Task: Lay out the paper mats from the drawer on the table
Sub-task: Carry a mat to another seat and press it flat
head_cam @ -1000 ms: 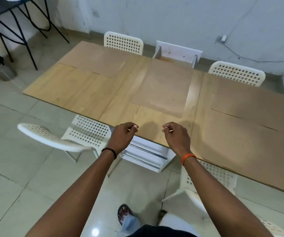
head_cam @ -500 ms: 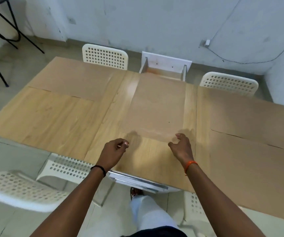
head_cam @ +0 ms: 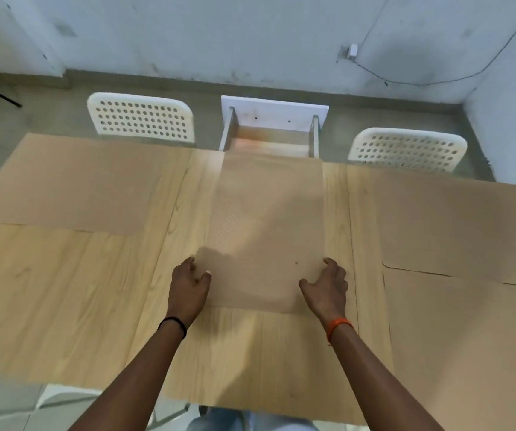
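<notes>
The left hand and right hand are pressing the centre paper mat flat. Fingers are spread, unclenched, steadying its near corners, apparently aligning it on the table.

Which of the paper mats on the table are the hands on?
The middle mat, which runs from the open drawer toward the person. The left hand and right hand rest at its near corners; the side mats lie untouched.
</notes>
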